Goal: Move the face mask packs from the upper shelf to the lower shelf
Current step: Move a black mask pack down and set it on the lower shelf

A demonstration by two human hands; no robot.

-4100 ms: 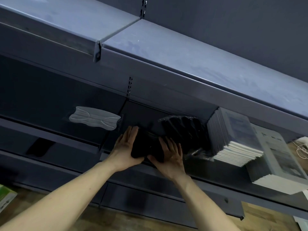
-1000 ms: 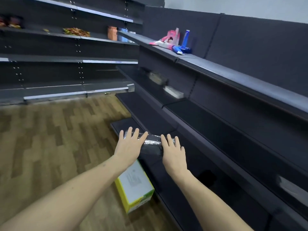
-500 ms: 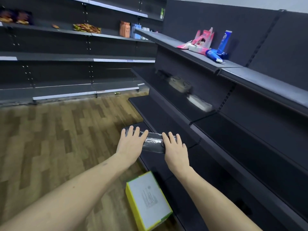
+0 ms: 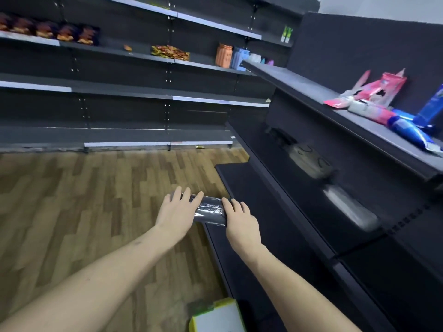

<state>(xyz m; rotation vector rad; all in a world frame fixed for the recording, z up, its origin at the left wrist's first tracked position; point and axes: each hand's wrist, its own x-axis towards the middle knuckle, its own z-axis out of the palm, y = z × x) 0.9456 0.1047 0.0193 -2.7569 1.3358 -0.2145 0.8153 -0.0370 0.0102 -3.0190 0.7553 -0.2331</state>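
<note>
Face mask packs (image 4: 211,210), a dark bundle in glossy clear wrap, sit pressed between the person's two palms, out in front of the body and just beside the outer edge of the lower shelf (image 4: 242,185), partly over the wooden floor (image 4: 96,200). The left hand (image 4: 176,213) lies flat against the bundle's left end with straight, slightly spread fingers; the right hand (image 4: 241,222) presses the opposite end the same way, fingers straight and close together. Neither hand curls around the bundle; it is carried by squeeze alone. I judge the bundle light and soft, likely to buckle in the middle if squeezed hard, and the shiny film looks slippery, so even pressure on both ends with a little support from below seems the safest hold. Compared with half a second ago, the view has swung left: the bundle now appears further from the lower shelf and more over the floor, the yellow-edged box (image 4: 217,317) has slipped to the bottom of the picture, and the pink and blue packets (image 4: 374,104) on the top shelf have shifted to the far right. The palm-to-palm hold looks unchanged. Some four seconds ago both hands were at the upper shelf, gathering this bundle.
</note>
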